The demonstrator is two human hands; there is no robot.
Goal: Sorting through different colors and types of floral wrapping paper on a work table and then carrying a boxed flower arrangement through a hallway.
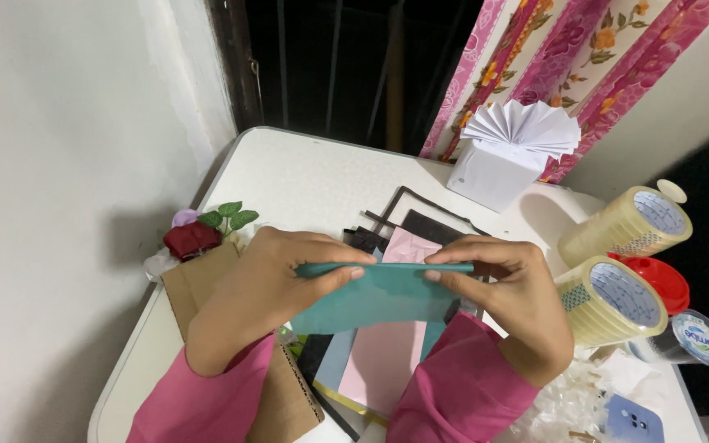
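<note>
Centre of frame: teal paper sheet [379,295] pinched along its folded top edge, left hand [264,287] and right hand [510,295] both closed on it, fingers [334,264] pressed flat. Beneath, pink and black sheets [387,361] on white worktop [305,176]. Right: two tape rolls [617,299]. Upper centre: white pleated paper box [506,160].

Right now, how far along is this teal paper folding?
One fold looks made: the teal sheet is doubled over. In hand, the left hand and right hand pinch its top crease. The pink sheet and others in the stack beneath lie flat, unfolded.
</note>
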